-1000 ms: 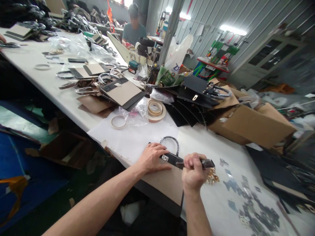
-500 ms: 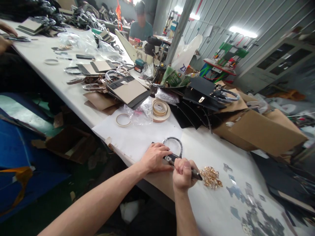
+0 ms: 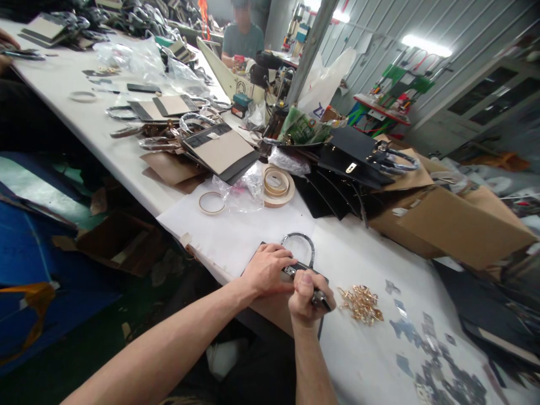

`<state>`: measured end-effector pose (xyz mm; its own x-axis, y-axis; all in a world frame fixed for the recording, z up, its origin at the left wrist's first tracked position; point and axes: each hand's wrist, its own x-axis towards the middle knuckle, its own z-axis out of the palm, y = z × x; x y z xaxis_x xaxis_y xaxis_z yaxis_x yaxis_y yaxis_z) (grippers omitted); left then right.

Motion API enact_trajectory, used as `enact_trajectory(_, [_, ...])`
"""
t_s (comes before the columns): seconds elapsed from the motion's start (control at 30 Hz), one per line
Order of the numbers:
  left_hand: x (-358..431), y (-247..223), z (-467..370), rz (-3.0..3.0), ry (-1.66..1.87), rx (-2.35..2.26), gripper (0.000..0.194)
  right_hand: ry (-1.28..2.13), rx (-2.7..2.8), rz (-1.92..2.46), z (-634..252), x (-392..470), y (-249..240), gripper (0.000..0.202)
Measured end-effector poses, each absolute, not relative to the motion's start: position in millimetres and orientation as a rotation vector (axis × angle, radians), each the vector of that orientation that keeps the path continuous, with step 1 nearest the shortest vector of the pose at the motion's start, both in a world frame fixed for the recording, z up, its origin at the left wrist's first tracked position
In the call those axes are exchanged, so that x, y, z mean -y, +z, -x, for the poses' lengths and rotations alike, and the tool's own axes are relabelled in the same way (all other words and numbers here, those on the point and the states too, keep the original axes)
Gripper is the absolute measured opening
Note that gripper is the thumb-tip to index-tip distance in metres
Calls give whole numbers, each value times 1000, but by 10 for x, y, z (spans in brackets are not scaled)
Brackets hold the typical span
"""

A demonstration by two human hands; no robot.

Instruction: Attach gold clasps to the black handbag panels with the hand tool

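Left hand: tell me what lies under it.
Beneath the left hand is a black-and-beige panel; parts of it show around the hand, with a small metal plate near the fingertips. Whatever lies directly under the palm is covered.

Both forearms (image 3: 169, 343) and hands (image 3: 268, 271) are bare, with dark clothing (image 3: 264, 371) visible between the arms.

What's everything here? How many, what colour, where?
bag panel: one, beige and black, front centre
hand tool: one, dark, front centre
fasteners: many, gold, front right
metal plates: many, grey, front right
tape rolls: several, tan, centre
bag parts: many, mixed colours, left
clasped handbag: one, black, centre right
large carton: one, brown, right
worktable: one, white, centre
co-workers: two, one in grey, back and left
left hand: one, bare, on bag panel
right hand: one, bare, gripping hand tool
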<state>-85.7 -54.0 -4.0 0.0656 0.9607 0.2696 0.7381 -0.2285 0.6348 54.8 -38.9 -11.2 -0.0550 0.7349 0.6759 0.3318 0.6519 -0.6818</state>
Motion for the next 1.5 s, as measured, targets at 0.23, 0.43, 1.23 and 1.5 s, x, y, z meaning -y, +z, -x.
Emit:
enact_trajectory(0.23, [533,-50,835,-2031,950,-1731,37,346,1617,876,-469,323,-4,23])
enact_trajectory(0.43, [527,-47,831,-2013,970,-1738,44,768,1362,867,-339,163,125,44])
enact_trajectory(1.23, [545,-85,847,-2008,960,-1732,52,1099,1200,769,-282,20,413,50])
enact_trajectory(1.5, [546,-56,843,-1956,971,-1743,63,1204,1015,744,-297,-118,472,49])
